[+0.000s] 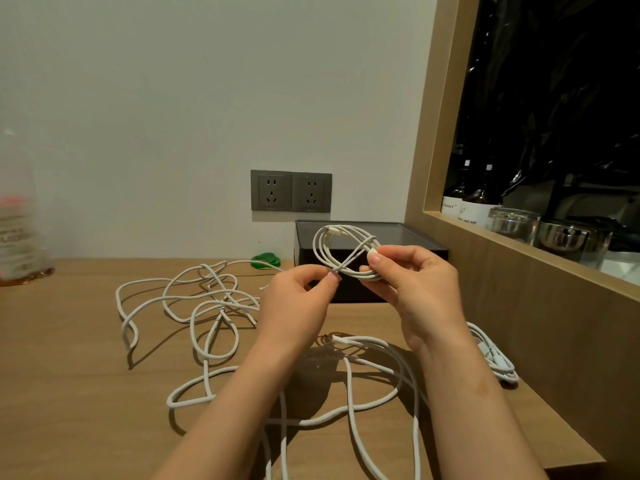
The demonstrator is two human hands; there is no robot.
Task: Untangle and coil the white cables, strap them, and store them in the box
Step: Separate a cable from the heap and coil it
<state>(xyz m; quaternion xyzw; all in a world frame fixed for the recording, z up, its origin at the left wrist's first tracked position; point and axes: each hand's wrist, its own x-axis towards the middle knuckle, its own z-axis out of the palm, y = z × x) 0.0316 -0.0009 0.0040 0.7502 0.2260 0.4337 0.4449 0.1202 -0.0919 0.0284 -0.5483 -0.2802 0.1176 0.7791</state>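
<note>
A coiled white cable (341, 252) sits mid-frame above the dark box (349, 237), right hand (412, 282) fingers pinching its bundled loops, left hand (301, 299) fingers pinching a crossing strand. Loose tangled cables (207, 299) sprawl over the counter (69, 375) at lower left. At right, a bottle (476, 209) label reads "LIQUID SOAP"

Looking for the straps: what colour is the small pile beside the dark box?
Green; the small flat pile lies left of the dark box, seen in the head view.
</note>
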